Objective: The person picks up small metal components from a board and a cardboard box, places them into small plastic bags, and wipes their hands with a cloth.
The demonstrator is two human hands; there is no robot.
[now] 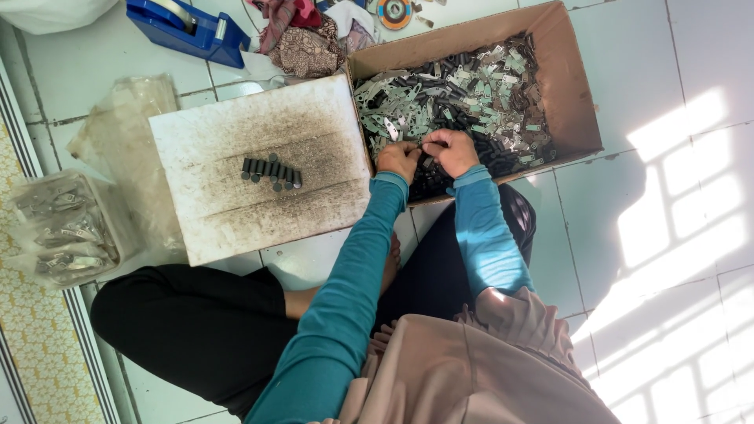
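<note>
White tile floor; both hands' fingers pinch small parts over brown cardboard box.

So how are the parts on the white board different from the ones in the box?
The small dark cylinders on the smudged white board are few and sit in a neat cluster; the mixed dark and silvery metal parts in the brown cardboard box are many, heaped loosely. Both include dark pieces.

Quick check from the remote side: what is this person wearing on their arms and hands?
Both arms are covered by long teal sleeves, the left sleeve and the right sleeve, each ending in a snug cuff at the wrist. The left hand and right hand are bare: no gloves visible.
</note>
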